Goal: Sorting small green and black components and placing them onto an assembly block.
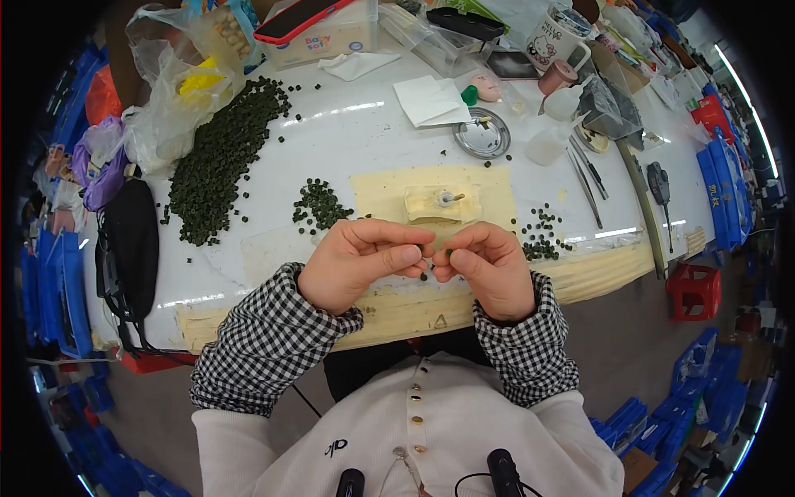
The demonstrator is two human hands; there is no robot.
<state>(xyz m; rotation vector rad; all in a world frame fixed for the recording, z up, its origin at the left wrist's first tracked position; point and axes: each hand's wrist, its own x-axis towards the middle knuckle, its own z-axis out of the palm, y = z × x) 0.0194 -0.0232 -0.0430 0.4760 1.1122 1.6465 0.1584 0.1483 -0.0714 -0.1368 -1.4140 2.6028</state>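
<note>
My left hand (360,261) pinches a small dark green piece (428,248) between thumb and fingertips. My right hand (495,269) faces it, closed the same way on another small dark green piece (448,253). The fingertips nearly meet over the table's near edge, and they partly hide both pieces. Just beyond them, a block wrapped in cream tape (422,204) with a short metal post (451,198) sits on a yellowish sheet (377,186). A small cluster of green pieces (319,205) lies to the left, and a looser group (542,236) to the right.
A large heap of green pieces (219,157) covers the left side. Behind lie a round metal dish (482,137), white tissues (431,101) and a plastic box (323,37). Tweezers (585,186) lie at the right, near a pinkish spool (557,76) and a mug (551,45).
</note>
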